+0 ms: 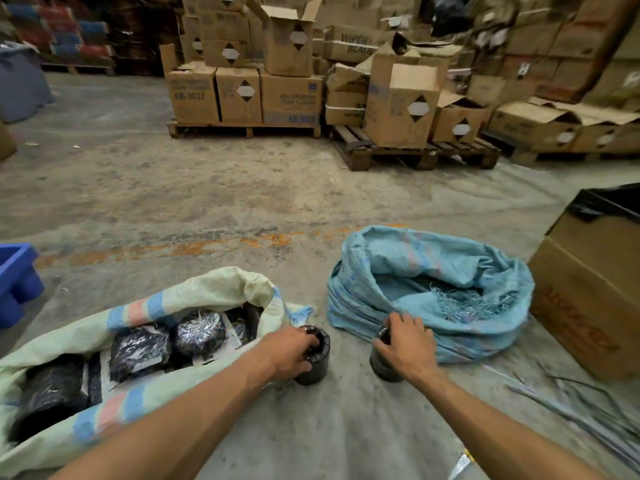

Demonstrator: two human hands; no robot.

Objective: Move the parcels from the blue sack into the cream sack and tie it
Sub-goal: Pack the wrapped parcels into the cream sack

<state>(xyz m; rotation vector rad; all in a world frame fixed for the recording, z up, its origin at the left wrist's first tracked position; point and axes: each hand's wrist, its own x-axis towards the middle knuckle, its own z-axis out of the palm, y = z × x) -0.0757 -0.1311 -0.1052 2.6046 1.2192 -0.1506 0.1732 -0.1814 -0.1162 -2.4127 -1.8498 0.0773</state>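
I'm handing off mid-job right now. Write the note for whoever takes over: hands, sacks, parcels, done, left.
Left hand grips a black cylindrical wrapped parcel standing on the concrete floor beside the mouth of the cream woven sack.
Right hand grips a second black cylindrical parcel in front of the blue woven sack.
Done: several black parcels already lie in the cream sack; the blue one looks slumped, no parcels visible inside.
Left: put these two in, tie the cream sack.
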